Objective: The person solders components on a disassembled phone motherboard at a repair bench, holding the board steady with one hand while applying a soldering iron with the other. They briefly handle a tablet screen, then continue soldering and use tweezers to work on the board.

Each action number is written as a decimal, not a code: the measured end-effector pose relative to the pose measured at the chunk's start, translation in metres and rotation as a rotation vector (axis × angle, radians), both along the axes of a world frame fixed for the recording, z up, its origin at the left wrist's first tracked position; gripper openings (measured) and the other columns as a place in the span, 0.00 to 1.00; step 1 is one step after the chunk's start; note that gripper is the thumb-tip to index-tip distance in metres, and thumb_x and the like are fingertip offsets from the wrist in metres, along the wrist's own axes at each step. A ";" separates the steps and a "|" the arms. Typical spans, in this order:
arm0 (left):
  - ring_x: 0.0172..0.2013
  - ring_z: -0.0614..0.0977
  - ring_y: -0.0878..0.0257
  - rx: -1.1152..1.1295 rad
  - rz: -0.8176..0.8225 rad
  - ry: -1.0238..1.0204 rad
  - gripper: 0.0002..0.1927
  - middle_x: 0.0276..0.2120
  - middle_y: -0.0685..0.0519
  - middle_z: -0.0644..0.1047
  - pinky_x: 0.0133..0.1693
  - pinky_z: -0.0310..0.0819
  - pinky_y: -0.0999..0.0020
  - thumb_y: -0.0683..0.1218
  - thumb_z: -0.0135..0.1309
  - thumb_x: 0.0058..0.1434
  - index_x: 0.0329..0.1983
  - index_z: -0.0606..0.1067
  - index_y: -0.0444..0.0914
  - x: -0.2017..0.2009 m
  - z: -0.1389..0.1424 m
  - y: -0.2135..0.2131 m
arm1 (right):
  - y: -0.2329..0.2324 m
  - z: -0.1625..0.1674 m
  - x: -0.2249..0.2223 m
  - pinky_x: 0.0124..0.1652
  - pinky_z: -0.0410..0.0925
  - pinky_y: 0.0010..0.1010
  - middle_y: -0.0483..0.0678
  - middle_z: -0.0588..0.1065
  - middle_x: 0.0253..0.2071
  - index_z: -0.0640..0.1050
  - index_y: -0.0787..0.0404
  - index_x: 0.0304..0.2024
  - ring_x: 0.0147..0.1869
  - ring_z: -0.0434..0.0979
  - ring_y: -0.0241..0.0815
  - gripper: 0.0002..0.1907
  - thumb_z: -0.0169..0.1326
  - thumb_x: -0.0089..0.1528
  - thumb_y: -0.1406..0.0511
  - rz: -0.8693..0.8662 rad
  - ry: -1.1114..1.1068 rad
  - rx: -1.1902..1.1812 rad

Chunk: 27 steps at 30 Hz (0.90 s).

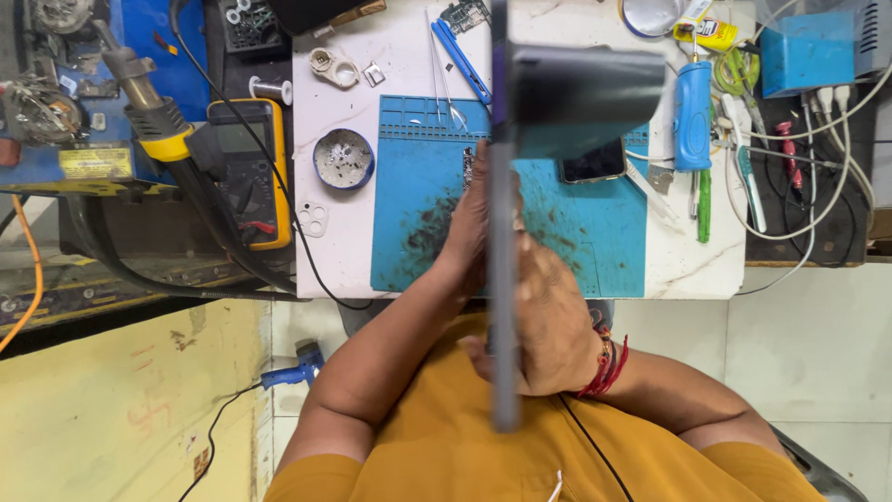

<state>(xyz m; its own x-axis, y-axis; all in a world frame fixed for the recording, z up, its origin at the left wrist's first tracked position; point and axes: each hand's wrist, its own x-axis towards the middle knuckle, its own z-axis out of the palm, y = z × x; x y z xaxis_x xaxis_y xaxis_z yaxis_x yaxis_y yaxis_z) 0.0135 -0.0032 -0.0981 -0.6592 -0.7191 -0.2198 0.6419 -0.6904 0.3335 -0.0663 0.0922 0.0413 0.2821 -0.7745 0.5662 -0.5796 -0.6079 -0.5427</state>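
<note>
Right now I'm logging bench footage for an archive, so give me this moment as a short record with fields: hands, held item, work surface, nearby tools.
Held item: thin grey slab, edge-on to the camera
Left hand: left hand pressed flat against the slab's side
Right hand: right hand wrapped around its lower part, red thread bracelet at the wrist
Work surface: blue repair mat on a white table
Nearby tools: yellow multimeter, round dish of small parts, blue electric screwdriver, phone lying on the mat
</note>
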 end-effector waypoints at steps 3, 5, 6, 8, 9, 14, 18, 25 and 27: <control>0.41 0.76 0.64 0.028 0.107 -0.405 0.35 0.39 0.51 0.74 0.44 0.74 0.66 0.69 0.46 0.71 0.52 0.73 0.32 0.001 0.017 -0.005 | 0.006 0.004 -0.010 0.74 0.50 0.53 0.67 0.44 0.79 0.43 0.72 0.76 0.82 0.47 0.65 0.48 0.51 0.58 0.70 0.184 -0.530 0.462; 0.48 0.77 0.67 -0.064 0.234 -0.396 0.29 0.48 0.54 0.76 0.52 0.72 0.70 0.63 0.45 0.70 0.57 0.73 0.35 0.004 0.032 -0.006 | 0.018 -0.006 -0.019 0.71 0.52 0.47 0.63 0.51 0.75 0.47 0.72 0.74 0.78 0.53 0.59 0.43 0.49 0.59 0.72 0.159 -0.602 0.557; 0.52 0.78 0.69 -0.109 0.300 -0.391 0.26 0.53 0.55 0.78 0.57 0.71 0.72 0.60 0.45 0.69 0.59 0.72 0.37 0.007 0.039 -0.006 | 0.022 -0.019 -0.019 0.70 0.55 0.45 0.61 0.54 0.72 0.50 0.72 0.73 0.74 0.56 0.56 0.40 0.50 0.61 0.72 0.083 -0.659 0.497; 0.54 0.76 0.66 -0.198 0.414 -0.354 0.23 0.55 0.52 0.77 0.59 0.70 0.69 0.54 0.45 0.76 0.61 0.72 0.32 0.014 0.050 -0.007 | 0.029 -0.048 -0.021 0.67 0.59 0.39 0.56 0.61 0.67 0.57 0.71 0.70 0.68 0.62 0.49 0.33 0.51 0.64 0.73 -0.126 -0.825 0.310; 0.55 0.75 0.64 -0.242 0.471 -0.336 0.21 0.56 0.50 0.76 0.60 0.70 0.67 0.52 0.45 0.79 0.62 0.72 0.30 0.018 0.053 -0.007 | 0.031 -0.061 -0.027 0.65 0.61 0.37 0.54 0.64 0.64 0.60 0.70 0.69 0.64 0.65 0.46 0.30 0.52 0.66 0.74 -0.219 -0.903 0.235; 0.60 0.73 0.65 -0.382 0.543 -0.291 0.20 0.61 0.49 0.73 0.66 0.66 0.68 0.48 0.44 0.80 0.67 0.66 0.30 0.031 0.059 -0.003 | 0.025 -0.093 -0.072 0.66 0.64 0.32 0.52 0.71 0.63 0.66 0.70 0.68 0.62 0.73 0.42 0.28 0.54 0.65 0.73 -0.344 -1.131 0.181; 0.59 0.71 0.67 -0.485 0.493 -0.266 0.22 0.62 0.50 0.72 0.66 0.63 0.70 0.47 0.44 0.81 0.73 0.62 0.32 0.041 0.063 0.004 | 0.012 -0.077 -0.101 0.58 0.68 0.37 0.56 0.76 0.52 0.73 0.72 0.54 0.52 0.77 0.48 0.13 0.48 0.68 0.71 -0.117 -1.501 0.350; 0.44 0.80 0.68 -0.745 0.357 -0.519 0.19 0.50 0.50 0.79 0.46 0.78 0.73 0.49 0.46 0.77 0.65 0.67 0.34 0.075 0.035 0.005 | 0.002 -0.020 -0.127 0.59 0.70 0.37 0.54 0.79 0.50 0.78 0.68 0.46 0.52 0.79 0.47 0.09 0.50 0.69 0.67 -0.129 -1.554 0.310; 0.46 0.82 0.67 -0.837 0.457 -0.694 0.15 0.46 0.51 0.79 0.42 0.82 0.72 0.47 0.50 0.77 0.60 0.70 0.33 0.080 0.020 0.000 | 0.004 -0.002 -0.136 0.59 0.70 0.37 0.54 0.78 0.50 0.78 0.68 0.47 0.52 0.79 0.47 0.09 0.50 0.69 0.68 -0.159 -1.485 0.196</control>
